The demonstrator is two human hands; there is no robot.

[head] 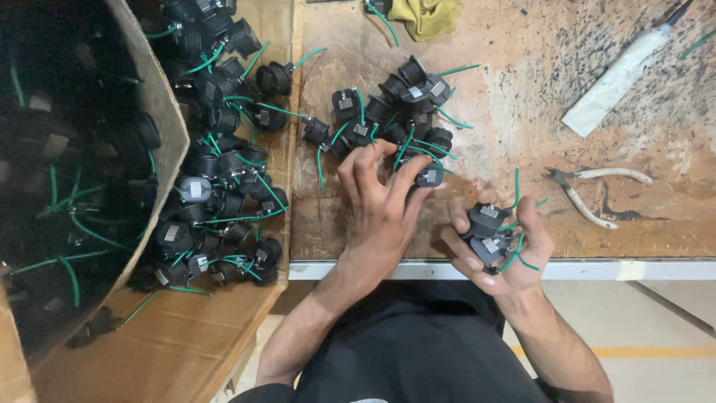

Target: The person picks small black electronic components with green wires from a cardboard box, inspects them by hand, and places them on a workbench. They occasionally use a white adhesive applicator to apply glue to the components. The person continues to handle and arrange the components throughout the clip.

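You're cupping two or three black round parts with green wires (488, 235) in your right hand (501, 250), fingers curled around them, right at the near edge of the workbench (656, 224). Your left hand (380, 205) is lying just left of that, fingers spread wide and fingertips touching a part (429, 175) at the near side of the loose heap (395, 116) on the bench. So a small batch is gathered, and by the look of it most of the heap is waiting beyond your fingers. Right of the heap, pliers (593, 194) are lying untouched, and a white tube (615, 78) is sitting farther back. Off the bench's left edge, many more parts are spilling from a cardboard box (160, 112). At the far edge, a yellow cloth (429, 15) is resting.
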